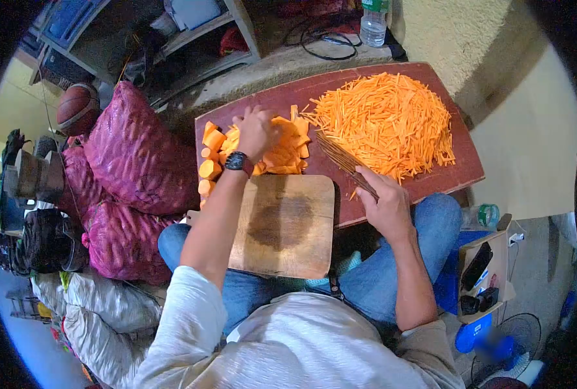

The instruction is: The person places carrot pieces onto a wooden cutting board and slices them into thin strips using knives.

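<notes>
My left hand (258, 133), with a dark watch on the wrist, reaches over a pile of orange root vegetable slices (287, 150); its fingers look spread, and the tips are partly hidden among the pieces. Peeled orange chunks (209, 170) lie to the left of that hand. Gripped in my right hand (387, 206) is a knife (341, 159), its long brownish blade pointing up and left along the edge of a big heap of thin orange sticks (385, 123). A wooden cutting board (288, 227) with a dark damp patch rests between my arms, partly across my lap.
The red board (431, 185) carries the vegetables. Stuffed pink mesh sacks (133, 155) and a basketball (78, 109) stand at left. A plastic bottle (373, 29) and black cable (330, 48) sit on the ledge behind. At right are an open box (486, 279) and a fan (505, 347).
</notes>
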A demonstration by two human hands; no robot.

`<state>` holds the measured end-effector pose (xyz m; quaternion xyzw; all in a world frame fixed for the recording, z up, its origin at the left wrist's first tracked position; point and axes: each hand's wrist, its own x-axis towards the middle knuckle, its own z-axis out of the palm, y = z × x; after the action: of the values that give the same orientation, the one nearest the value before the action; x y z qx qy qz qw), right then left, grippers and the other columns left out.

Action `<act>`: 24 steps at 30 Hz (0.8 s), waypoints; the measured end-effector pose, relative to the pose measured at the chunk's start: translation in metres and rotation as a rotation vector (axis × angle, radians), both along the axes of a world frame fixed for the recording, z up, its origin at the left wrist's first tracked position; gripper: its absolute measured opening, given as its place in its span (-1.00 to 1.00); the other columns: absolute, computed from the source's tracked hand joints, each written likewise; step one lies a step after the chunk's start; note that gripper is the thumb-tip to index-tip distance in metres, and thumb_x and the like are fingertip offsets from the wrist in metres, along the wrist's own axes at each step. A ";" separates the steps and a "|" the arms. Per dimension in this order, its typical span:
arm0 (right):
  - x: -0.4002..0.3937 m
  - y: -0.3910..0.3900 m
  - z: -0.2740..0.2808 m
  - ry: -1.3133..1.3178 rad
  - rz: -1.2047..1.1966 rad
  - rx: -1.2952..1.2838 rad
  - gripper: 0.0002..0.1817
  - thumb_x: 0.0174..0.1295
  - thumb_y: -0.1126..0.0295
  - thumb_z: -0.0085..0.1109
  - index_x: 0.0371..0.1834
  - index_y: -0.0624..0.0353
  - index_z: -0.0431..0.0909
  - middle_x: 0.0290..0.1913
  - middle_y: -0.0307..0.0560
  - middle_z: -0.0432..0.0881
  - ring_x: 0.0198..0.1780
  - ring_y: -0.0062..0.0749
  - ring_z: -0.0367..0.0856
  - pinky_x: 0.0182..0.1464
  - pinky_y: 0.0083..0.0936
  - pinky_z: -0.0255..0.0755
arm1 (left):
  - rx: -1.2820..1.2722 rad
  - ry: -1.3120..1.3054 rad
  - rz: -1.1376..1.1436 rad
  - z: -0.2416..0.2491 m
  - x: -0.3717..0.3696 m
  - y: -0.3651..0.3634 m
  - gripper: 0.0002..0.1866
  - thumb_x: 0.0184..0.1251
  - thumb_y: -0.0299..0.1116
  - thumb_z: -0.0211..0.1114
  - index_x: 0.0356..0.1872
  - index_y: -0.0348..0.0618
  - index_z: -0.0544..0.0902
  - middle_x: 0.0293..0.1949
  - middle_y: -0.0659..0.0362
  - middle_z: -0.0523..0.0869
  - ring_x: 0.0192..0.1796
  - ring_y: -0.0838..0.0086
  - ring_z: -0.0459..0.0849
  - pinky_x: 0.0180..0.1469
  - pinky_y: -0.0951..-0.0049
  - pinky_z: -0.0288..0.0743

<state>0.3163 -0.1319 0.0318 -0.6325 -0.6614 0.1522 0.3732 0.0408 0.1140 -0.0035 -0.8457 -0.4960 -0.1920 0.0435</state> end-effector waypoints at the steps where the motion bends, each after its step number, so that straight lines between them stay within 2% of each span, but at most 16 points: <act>1: 0.000 0.002 0.000 0.004 -0.002 0.001 -0.52 0.33 0.43 0.47 0.34 0.15 0.72 0.15 0.16 0.84 0.14 0.15 0.80 0.20 -0.02 0.67 | -0.074 0.016 0.022 0.002 -0.008 0.007 -0.64 0.22 -0.11 0.60 0.03 0.14 0.89 0.19 0.11 0.77 0.32 0.07 0.62 0.29 -0.36 0.35; 2: 0.000 0.003 -0.001 0.015 0.000 -0.014 -0.52 0.33 0.43 0.47 0.34 0.15 0.72 0.15 0.17 0.84 0.15 0.16 0.80 0.20 -0.03 0.68 | -0.149 0.032 0.044 0.003 -0.010 0.014 -0.64 0.24 -0.06 0.59 0.05 0.18 0.90 0.19 0.09 0.79 0.33 0.05 0.65 0.31 -0.47 0.35; 3: -0.001 0.004 -0.001 0.025 0.002 -0.028 -0.51 0.33 0.43 0.48 0.34 0.16 0.72 0.16 0.18 0.84 0.16 0.16 0.80 0.20 -0.03 0.68 | -0.148 0.034 0.042 0.007 -0.007 0.018 -0.64 0.24 -0.06 0.59 0.05 0.18 0.90 0.19 0.09 0.79 0.33 0.05 0.65 0.31 -0.47 0.35; 5: -0.001 0.005 -0.001 0.038 -0.006 -0.036 -0.51 0.33 0.42 0.48 0.34 0.16 0.72 0.15 0.18 0.84 0.16 0.17 0.80 0.20 -0.03 0.68 | -0.405 0.059 0.097 0.015 0.002 0.027 -0.63 0.31 0.00 0.54 0.08 0.18 0.89 0.18 0.06 0.84 0.31 0.03 0.73 0.33 -0.65 0.29; 9: 0.001 0.005 -0.002 0.045 -0.010 -0.035 -0.52 0.36 0.41 0.48 0.36 0.15 0.72 0.17 0.18 0.85 0.15 0.18 0.81 0.23 -0.04 0.68 | -0.372 0.108 0.065 -0.005 0.013 0.039 -0.63 0.35 0.00 0.48 0.09 0.17 0.89 0.11 0.04 0.89 0.26 0.03 0.80 0.37 -0.69 0.25; 11: 0.003 0.007 -0.005 0.032 -0.007 -0.011 -0.51 0.35 0.42 0.48 0.36 0.15 0.72 0.17 0.18 0.85 0.15 0.18 0.81 0.23 -0.04 0.68 | -0.330 0.059 0.023 -0.007 0.017 0.039 -0.66 0.33 -0.12 0.49 0.10 0.16 0.89 0.07 0.06 0.91 0.25 0.05 0.81 0.33 -0.58 0.32; 12: 0.003 0.008 -0.006 0.019 -0.004 0.012 -0.51 0.35 0.42 0.48 0.36 0.14 0.72 0.18 0.18 0.84 0.16 0.18 0.81 0.23 -0.03 0.68 | -0.330 0.059 0.024 -0.014 0.015 0.041 -0.66 0.33 -0.12 0.49 0.10 0.16 0.89 0.07 0.06 0.91 0.25 0.05 0.81 0.33 -0.58 0.32; 14: 0.002 0.008 -0.005 0.019 -0.006 0.009 -0.51 0.34 0.43 0.48 0.36 0.15 0.72 0.17 0.18 0.84 0.16 0.18 0.81 0.23 -0.03 0.68 | -0.189 -0.157 -0.048 -0.032 0.010 0.048 -0.65 0.27 -0.24 0.51 0.09 0.16 0.91 -0.01 0.06 0.92 0.19 0.05 0.83 0.28 -0.48 0.36; 15: 0.002 0.009 -0.005 0.019 -0.010 0.005 -0.51 0.34 0.44 0.48 0.36 0.15 0.72 0.17 0.19 0.84 0.17 0.18 0.81 0.23 -0.03 0.68 | -0.187 -0.157 -0.047 -0.027 0.010 0.047 -0.65 0.27 -0.24 0.51 0.09 0.16 0.91 -0.01 0.06 0.92 0.19 0.05 0.83 0.28 -0.48 0.36; 17: 0.002 0.010 -0.006 0.026 -0.002 0.011 -0.51 0.33 0.44 0.48 0.36 0.16 0.72 0.16 0.19 0.84 0.17 0.18 0.81 0.23 -0.03 0.68 | -0.310 -0.166 -0.003 -0.006 0.016 0.035 -0.65 0.20 -0.30 0.55 0.06 0.10 0.93 -0.09 0.04 0.92 0.08 0.07 0.86 0.18 -0.23 0.50; 18: 0.002 0.011 -0.007 0.031 0.006 0.018 -0.51 0.33 0.44 0.48 0.35 0.16 0.72 0.15 0.19 0.84 0.17 0.18 0.80 0.23 -0.03 0.68 | -0.309 -0.168 -0.001 0.007 0.018 0.027 -0.65 0.20 -0.30 0.55 0.06 0.10 0.93 -0.09 0.04 0.92 0.08 0.07 0.86 0.18 -0.23 0.50; 20: 0.001 0.012 -0.007 0.030 0.012 0.017 -0.51 0.33 0.44 0.48 0.35 0.16 0.72 0.15 0.20 0.84 0.17 0.18 0.80 0.23 -0.04 0.68 | -0.371 -0.326 0.015 0.029 0.018 0.011 -0.66 0.19 -0.33 0.57 0.02 0.02 0.94 -0.16 0.00 0.92 -0.06 0.09 0.87 0.06 -0.01 0.59; 21: 0.001 0.013 -0.007 0.032 0.015 0.013 -0.51 0.33 0.44 0.48 0.35 0.17 0.72 0.14 0.20 0.84 0.16 0.18 0.80 0.23 -0.04 0.68 | -0.369 -0.329 0.019 0.027 0.014 0.009 -0.66 0.19 -0.33 0.57 0.02 0.02 0.94 -0.16 0.00 0.92 -0.06 0.09 0.87 0.06 -0.01 0.59; 23: 0.001 0.013 -0.011 0.019 0.020 0.015 -0.51 0.34 0.43 0.48 0.35 0.17 0.72 0.14 0.21 0.84 0.16 0.18 0.81 0.23 -0.04 0.68 | -0.320 -0.473 -0.150 0.023 0.006 0.005 -0.69 0.20 -0.40 0.57 0.00 -0.02 0.94 -0.17 0.00 0.89 -0.15 0.12 0.86 -0.10 0.11 0.62; 24: 0.001 0.013 -0.012 0.008 0.020 0.016 -0.51 0.34 0.43 0.48 0.35 0.18 0.72 0.13 0.21 0.84 0.16 0.18 0.81 0.23 -0.04 0.68 | -0.319 -0.478 -0.148 0.027 0.005 -0.005 -0.69 0.20 -0.40 0.57 0.00 -0.02 0.94 -0.17 0.00 0.89 -0.15 0.12 0.86 -0.10 0.11 0.62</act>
<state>0.3175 -0.1186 0.0194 -0.6220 -0.6675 0.1533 0.3794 0.0460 0.1089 0.0236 -0.8066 -0.4530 -0.3079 -0.2221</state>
